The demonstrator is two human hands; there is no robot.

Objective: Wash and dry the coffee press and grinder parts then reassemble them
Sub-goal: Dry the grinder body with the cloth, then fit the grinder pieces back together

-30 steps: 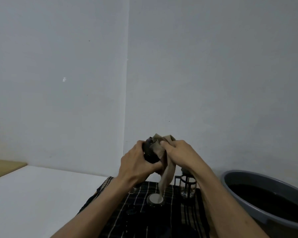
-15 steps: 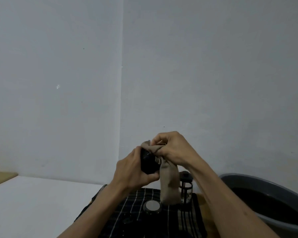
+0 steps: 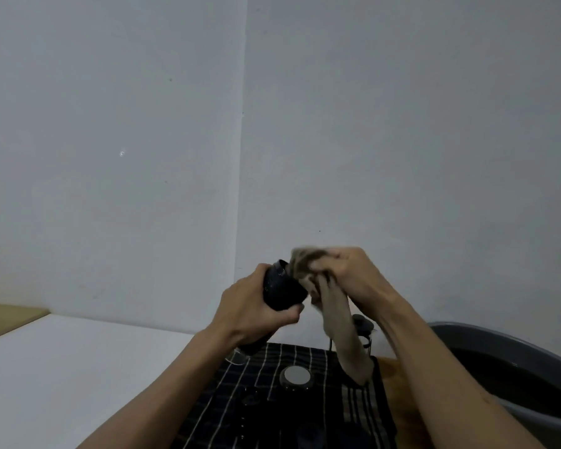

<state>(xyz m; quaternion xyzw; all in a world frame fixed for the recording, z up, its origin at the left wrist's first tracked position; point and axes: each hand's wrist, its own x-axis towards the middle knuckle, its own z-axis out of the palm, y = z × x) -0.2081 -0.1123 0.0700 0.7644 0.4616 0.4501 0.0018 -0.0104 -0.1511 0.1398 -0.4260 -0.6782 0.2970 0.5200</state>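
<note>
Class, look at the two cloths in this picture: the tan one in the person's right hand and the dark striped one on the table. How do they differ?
The tan cloth is plain and pale; the striped cloth is dark with light lines. The tan cloth hangs bunched from the right hand, raised above the table; the striped cloth lies spread flat. The tan cloth carries nothing; the striped cloth bears a round lid and other small parts. Both are soft fabric.

It looked like a plain home corner: bare white walls, a white surface, a checked cloth and a grey wash basin.
</note>
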